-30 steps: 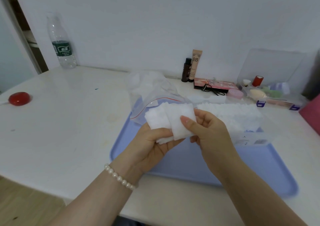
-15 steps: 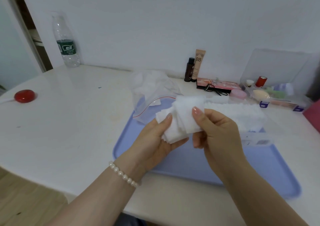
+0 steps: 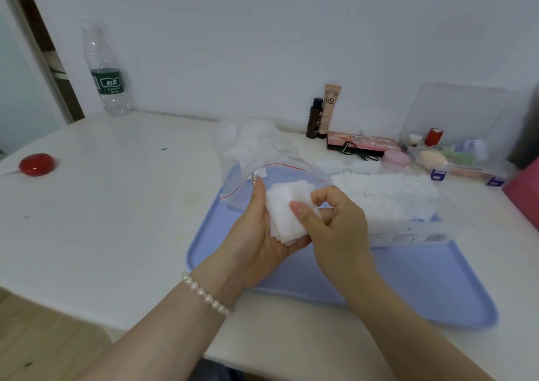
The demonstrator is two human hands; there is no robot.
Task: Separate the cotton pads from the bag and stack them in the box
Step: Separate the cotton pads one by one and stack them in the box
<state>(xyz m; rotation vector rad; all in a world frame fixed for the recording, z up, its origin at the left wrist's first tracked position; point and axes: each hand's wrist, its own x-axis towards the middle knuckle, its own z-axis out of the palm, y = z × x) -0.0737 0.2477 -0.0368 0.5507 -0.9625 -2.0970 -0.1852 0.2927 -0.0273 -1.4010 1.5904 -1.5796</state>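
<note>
Left hand (image 3: pixel 256 235): we see it cupped under a small stack of white square cotton pads (image 3: pixel 287 214), fingers curled up behind.
Right hand (image 3: pixel 335 223): thumb pressing the stack's front, fingers curled.
Clear plastic box of pads (image 3: pixel 390 205): just right of our hands.
Clear zip bag (image 3: pixel 256 153): behind them, on the blue tray (image 3: pixel 408 287).
</note>
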